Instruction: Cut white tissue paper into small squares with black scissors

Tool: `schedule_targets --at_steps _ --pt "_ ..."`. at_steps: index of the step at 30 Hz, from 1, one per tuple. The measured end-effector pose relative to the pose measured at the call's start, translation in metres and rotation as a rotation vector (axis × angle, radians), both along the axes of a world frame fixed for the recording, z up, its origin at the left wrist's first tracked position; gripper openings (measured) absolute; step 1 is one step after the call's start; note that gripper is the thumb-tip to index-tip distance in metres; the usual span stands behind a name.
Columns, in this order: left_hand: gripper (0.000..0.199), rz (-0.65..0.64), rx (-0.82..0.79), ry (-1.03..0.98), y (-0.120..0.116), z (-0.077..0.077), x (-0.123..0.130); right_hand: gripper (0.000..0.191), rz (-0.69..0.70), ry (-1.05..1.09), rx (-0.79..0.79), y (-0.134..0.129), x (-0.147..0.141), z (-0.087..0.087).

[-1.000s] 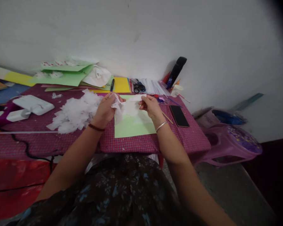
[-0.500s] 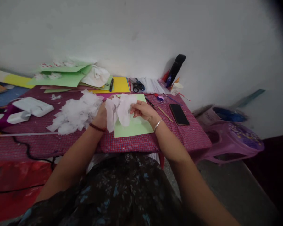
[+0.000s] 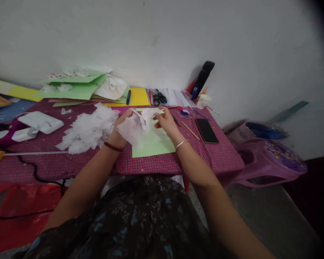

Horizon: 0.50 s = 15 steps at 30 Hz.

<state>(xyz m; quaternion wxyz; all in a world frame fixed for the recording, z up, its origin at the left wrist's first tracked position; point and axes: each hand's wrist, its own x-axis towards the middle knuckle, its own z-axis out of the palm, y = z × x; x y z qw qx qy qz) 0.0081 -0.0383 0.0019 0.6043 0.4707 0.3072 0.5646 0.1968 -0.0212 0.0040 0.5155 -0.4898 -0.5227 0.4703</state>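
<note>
In the head view, my left hand [image 3: 121, 126] is closed on a thin white piece of tissue paper [image 3: 133, 130], whose lower part hangs loose in front of the fingers. My right hand [image 3: 166, 121] pinches the right end of the tissue, with its fingertips near the top. Both hands are above a light green sheet of paper [image 3: 157, 144] lying on the table. Left of my left hand is a heap of torn white tissue pieces [image 3: 88, 128]. Some fingers of the left hand are hidden behind the tissue.
A phone [image 3: 206, 130], a wooden stick [image 3: 190, 130] and a black pen lie to the right. Scissors [image 3: 160, 98], a marker [image 3: 128, 97] and green sheets [image 3: 70, 90] are at the back. A white and purple glue gun [image 3: 40, 122] lies left, its black cord near the front.
The tissue has been bunched and turned between my hands; its right part no longer hangs flat. My right hand has moved slightly up and right. The heap stays as it was.
</note>
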Motion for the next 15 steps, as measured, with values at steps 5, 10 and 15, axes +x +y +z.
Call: schedule_targets --at_steps 5,10,15 --pt "0.04 0.035 -0.194 -0.12 0.009 0.006 0.008 0.016 0.007 -0.074 0.3 -0.013 -0.001 0.011" --pt "0.045 0.02 -0.25 -0.142 0.007 0.01 0.009 0.067 0.157 -0.242 0.42 -0.02 -0.009 0.004" --pt "0.038 -0.027 -0.166 -0.028 0.005 0.003 0.003 0.047 0.055 -0.251 0.418 -0.008 -0.01 -0.008"
